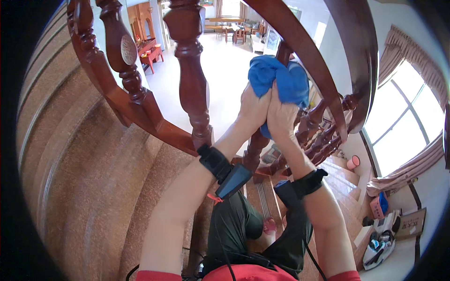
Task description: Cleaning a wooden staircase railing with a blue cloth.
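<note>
Both hands press a blue cloth (263, 72) around a dark wooden baluster (256, 149) of a curved stair railing. My left hand (256, 103) grips the cloth on the baluster's left side. Close beside it, my right hand (282, 114) holds the cloth's right part, which bunches outward. The fingers are largely hidden in the folds. Above the cloth the baluster's top (283, 52) shows under the curved handrail (306, 42). A neighbouring turned baluster (191, 77) stands to the left, apart from my hands. Black straps with devices sit on both forearms.
Curved stone steps (88, 165) run down the left side. More balusters (313, 116) stand close on the right. A pink cup (353, 162), a pink basket (379, 207) and a filled bag (379, 249) lie along the right wall below a curtained window (404, 116). Furniture stands in the room beyond.
</note>
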{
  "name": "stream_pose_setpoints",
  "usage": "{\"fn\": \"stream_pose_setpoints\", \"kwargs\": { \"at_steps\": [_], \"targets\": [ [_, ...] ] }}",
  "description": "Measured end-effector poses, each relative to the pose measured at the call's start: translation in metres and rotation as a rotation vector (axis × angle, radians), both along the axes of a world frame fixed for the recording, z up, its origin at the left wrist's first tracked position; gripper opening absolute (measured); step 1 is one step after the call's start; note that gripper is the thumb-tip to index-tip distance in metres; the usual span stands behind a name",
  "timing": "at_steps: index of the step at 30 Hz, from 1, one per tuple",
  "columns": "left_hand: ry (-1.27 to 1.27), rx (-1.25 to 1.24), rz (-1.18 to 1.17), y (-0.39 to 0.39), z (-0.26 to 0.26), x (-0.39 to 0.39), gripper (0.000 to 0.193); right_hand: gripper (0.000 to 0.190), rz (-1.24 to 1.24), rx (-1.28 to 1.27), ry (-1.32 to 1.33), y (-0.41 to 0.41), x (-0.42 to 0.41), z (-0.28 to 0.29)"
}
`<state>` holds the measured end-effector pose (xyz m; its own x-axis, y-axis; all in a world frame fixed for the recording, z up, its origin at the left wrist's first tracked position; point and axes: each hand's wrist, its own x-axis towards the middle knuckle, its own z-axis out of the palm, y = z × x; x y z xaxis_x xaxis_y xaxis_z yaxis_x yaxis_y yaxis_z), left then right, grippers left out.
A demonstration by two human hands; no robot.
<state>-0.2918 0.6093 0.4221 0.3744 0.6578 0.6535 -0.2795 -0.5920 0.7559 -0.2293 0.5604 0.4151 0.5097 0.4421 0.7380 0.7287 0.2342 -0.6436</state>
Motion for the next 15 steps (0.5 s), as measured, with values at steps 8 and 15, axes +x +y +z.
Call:
{"fn": "stream_pose_setpoints", "kwargs": {
  "at_steps": [8, 15],
  "targets": [
    [0.106, 0.208, 0.176, -0.008, -0.113, -0.009, 0.033, 0.031, 0.079, -0.294, 0.07, -0.021, 0.003, -0.114],
    [0.493, 0.34, 0.383, -0.028, -0.1, -0.048, 0.042, 0.022, 0.076, -0.543, -0.06, -0.054, 0.005, -0.132]
  ]
}}
